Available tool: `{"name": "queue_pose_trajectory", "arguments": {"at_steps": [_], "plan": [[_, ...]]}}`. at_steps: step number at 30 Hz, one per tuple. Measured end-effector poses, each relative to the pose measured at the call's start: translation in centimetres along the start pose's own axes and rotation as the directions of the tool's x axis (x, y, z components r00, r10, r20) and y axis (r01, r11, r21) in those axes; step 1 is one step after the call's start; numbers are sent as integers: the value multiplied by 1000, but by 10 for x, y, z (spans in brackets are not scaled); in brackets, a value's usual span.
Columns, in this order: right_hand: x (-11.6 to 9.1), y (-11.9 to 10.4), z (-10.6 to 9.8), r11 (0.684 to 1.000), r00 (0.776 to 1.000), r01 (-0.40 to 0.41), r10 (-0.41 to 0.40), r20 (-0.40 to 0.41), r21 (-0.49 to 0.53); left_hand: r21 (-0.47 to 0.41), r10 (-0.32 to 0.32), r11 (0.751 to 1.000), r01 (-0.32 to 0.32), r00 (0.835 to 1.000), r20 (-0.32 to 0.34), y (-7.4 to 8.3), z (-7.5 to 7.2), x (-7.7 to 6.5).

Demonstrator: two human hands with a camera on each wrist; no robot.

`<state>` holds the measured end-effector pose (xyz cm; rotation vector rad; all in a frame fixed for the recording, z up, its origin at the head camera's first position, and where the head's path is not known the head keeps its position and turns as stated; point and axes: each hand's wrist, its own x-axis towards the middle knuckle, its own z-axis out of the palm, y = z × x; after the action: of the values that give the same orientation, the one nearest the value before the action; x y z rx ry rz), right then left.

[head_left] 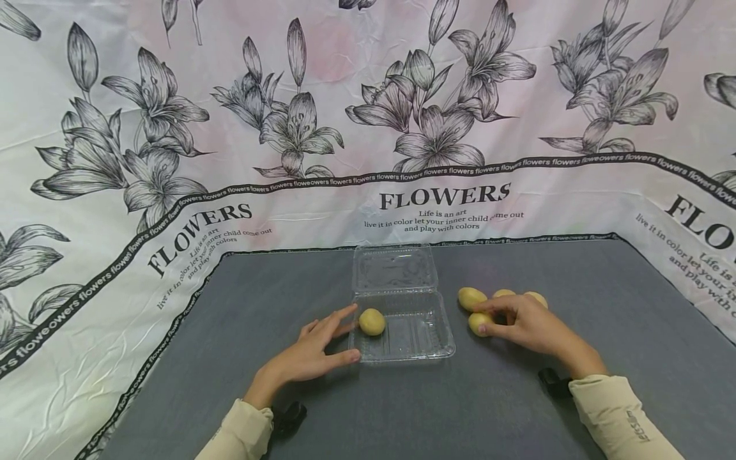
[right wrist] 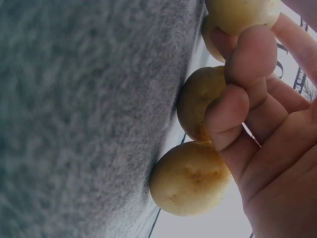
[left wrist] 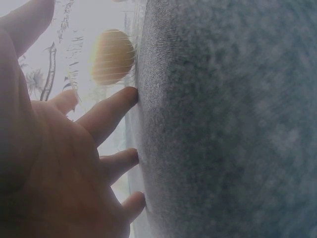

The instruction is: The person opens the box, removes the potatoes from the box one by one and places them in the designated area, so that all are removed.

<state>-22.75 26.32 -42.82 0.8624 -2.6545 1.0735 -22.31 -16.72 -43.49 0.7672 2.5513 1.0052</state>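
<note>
A clear plastic clamshell container stands on the table with its lid folded back. One small yellow potato lies in its left part; the left wrist view shows this potato through the clear wall. My left hand, fingers spread, rests at the container's left side. To the right of the container, my right hand pinches a potato between thumb and fingers. Close by lie another potato and more, partly hidden behind that hand. The right wrist view shows the pinched potato above other potatoes.
A dark grey cloth covers the table. Behind and along both sides hangs a white curtain printed with flowers and lettering. Dark straps with small devices sit at both wrists.
</note>
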Motion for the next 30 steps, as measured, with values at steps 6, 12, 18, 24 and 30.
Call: {"name": "queue_pose_trajectory", "arguments": {"at_steps": [6, 12, 18, 24, 30], "plan": [[1, 2, 1, 1000, 1000, 6, -6, -6, -18, 0, 1, 1000, -1, 1000, 1, 0, 0, 0], [1, 3, 1, 999, 1000, 20, -20, -6, -36, -6, 0, 1000, 0, 1000, 1, 0, 0, 0], [1, 3, 0, 999, 1000, 21, -21, -2, -39, -7, -1, 1000, 1, 1000, 3, 0, 0, 0], [1, 1, 0, 999, 999, 29, -30, -16, -42, -5, 3, 1000, -3, 1000, 4, -1, 0, 1], [1, 1, 0, 999, 999, 32, -33, -21, -42, -7, -1, 1000, 1, 1000, 2, -1, 0, 1]]}}
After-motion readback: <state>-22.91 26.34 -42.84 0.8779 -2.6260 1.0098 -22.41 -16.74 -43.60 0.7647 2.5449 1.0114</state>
